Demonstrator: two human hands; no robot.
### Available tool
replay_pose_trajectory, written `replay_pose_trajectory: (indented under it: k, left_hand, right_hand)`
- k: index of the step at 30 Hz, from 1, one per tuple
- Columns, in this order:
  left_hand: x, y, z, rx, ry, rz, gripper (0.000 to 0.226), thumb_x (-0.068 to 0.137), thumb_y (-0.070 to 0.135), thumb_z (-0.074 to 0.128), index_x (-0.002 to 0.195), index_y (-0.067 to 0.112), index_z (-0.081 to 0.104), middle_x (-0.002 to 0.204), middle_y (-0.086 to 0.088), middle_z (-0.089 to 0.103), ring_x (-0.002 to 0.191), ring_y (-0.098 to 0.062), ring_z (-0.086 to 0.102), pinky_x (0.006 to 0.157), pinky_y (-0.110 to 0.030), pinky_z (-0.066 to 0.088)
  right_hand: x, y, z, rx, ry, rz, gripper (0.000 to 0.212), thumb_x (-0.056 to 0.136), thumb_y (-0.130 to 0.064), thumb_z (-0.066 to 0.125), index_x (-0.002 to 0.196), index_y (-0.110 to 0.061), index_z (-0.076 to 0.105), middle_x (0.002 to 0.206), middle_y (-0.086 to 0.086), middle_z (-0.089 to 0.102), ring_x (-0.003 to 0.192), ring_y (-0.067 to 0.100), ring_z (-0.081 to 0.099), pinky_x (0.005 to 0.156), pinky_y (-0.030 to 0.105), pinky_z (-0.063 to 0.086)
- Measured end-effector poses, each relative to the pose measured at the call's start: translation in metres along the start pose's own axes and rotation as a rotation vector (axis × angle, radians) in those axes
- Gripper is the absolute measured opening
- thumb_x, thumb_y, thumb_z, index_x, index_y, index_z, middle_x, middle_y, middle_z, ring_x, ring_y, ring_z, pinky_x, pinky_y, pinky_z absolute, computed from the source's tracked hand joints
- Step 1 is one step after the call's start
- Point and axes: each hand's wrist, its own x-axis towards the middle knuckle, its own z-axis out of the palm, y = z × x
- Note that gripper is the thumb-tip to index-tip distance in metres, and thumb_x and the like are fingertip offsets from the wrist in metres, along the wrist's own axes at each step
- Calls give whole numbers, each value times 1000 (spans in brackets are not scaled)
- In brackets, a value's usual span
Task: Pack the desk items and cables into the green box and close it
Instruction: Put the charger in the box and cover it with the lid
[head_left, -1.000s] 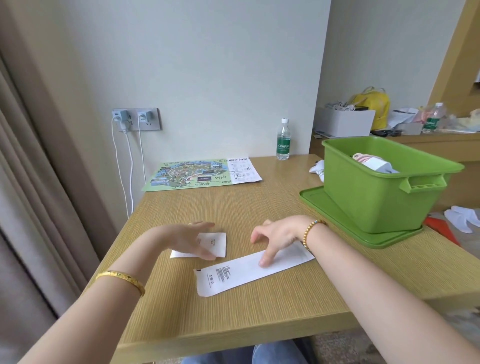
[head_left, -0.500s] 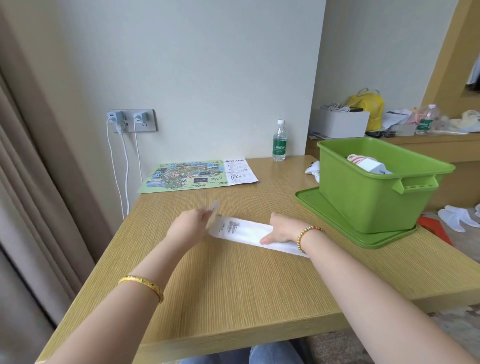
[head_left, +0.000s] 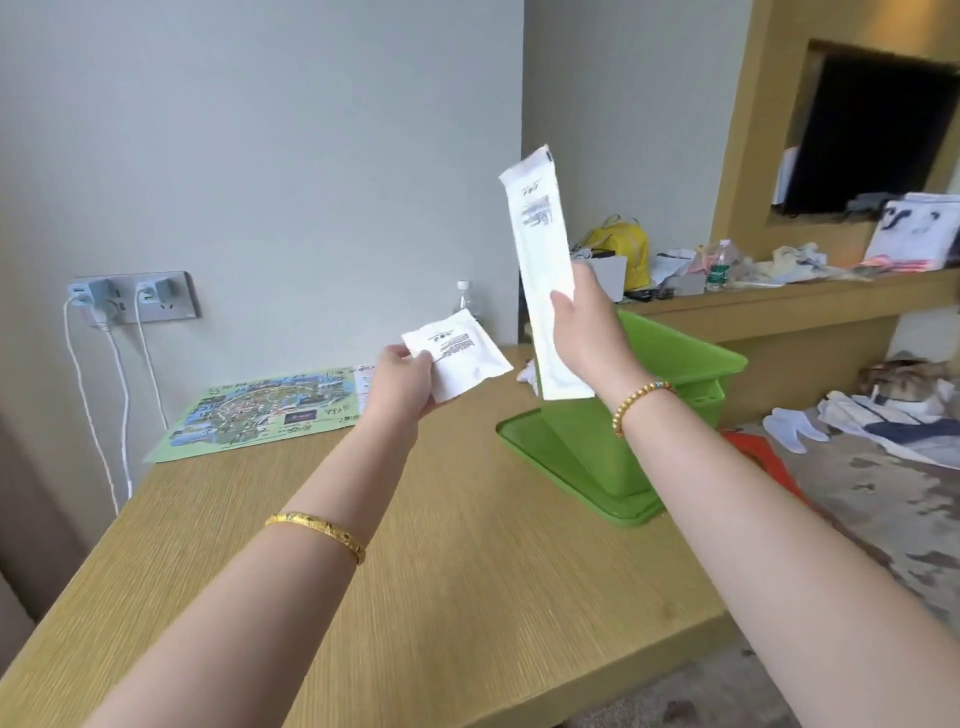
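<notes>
My right hand (head_left: 584, 332) grips a long white packet (head_left: 543, 249) and holds it upright in the air, in front of the green box (head_left: 685, 358). My left hand (head_left: 400, 384) pinches a small square white packet (head_left: 460, 358) by its corner, above the desk and left of the box. The box stands open on its green lid (head_left: 530, 441) at the desk's right side. My right forearm hides much of the box. Two white cables (head_left: 111, 395) hang from chargers in the wall socket (head_left: 132, 299) at the left.
A colourful map leaflet (head_left: 270, 410) lies at the back of the wooden desk (head_left: 467, 571). A water bottle (head_left: 465, 301) stands by the wall behind the small packet. A cluttered shelf (head_left: 779, 296) with a yellow bag runs behind the box. White slippers lie on the floor at the right.
Both hands have lifted their packets off the desk. The long packet now stands upright in the air near the box, and the small one is raised in my left hand.
</notes>
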Motion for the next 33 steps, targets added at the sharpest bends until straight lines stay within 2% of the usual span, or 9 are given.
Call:
replay_pose_trajectory:
  k: [2,5,10,15,18,22,26,30,33]
  left_hand:
    - [0,10,29,-61,-31,1,38,92,5,37,127,21,35,112,-9,53,87,-22,60,38,-20,46]
    - [0,23,65,-106,-121,25,35,89,0,34,113,25,41,117,-8,53,93,-28,64,44,-21,52]
    - [6,24,104,32,-200,-14,20,95,14,33,107,13,49,97,-5,58,73,-16,66,57,-28,58]
    - [22,14,121,252,-138,104,30,93,16,35,117,12,51,97,-4,55,78,-14,54,85,-37,52]
    - [27,10,125,344,-165,156,32,92,15,36,120,12,50,105,-5,55,85,-17,51,76,-28,43]
    - [35,8,130,421,-177,226,34,92,15,35,124,14,49,108,-3,51,71,-7,47,57,-23,35]
    - [39,9,144,415,-223,224,35,93,17,39,127,14,48,120,-5,53,76,-10,49,61,-22,36]
    - [39,8,166,466,-341,260,40,96,30,40,132,14,45,133,-6,52,111,-21,50,86,-23,36]
    - [43,-5,176,998,-473,320,46,97,46,29,135,27,45,144,-9,42,135,-29,31,112,-42,23]
  right_hand:
    - [20,11,-28,-95,144,-53,9,95,-6,32,102,-9,37,65,4,41,54,22,38,47,33,24]
    - [41,37,-57,-339,157,-76,23,89,4,33,107,-7,42,71,11,47,61,33,44,50,34,28]
    - [48,84,-55,-394,-37,48,21,87,5,38,99,-6,51,81,14,51,76,31,50,60,31,32]
    - [53,100,-49,-797,-426,235,13,84,2,47,89,1,59,80,11,56,82,31,59,67,32,41]
    - [56,107,-48,-865,-570,339,22,84,2,47,63,-2,48,72,9,50,71,26,51,69,31,41]
    - [65,123,-57,-736,-467,286,32,85,5,41,103,-3,66,108,14,64,91,29,59,77,33,49]
    - [64,116,-62,-593,-721,426,26,88,0,41,101,-3,64,90,12,56,74,23,48,56,28,38]
    - [71,120,-75,-374,-514,362,33,87,5,40,108,4,65,114,19,64,108,34,58,94,43,48]
    - [68,130,-82,-296,-208,311,38,85,6,35,100,-5,68,114,14,64,104,31,58,88,37,49]
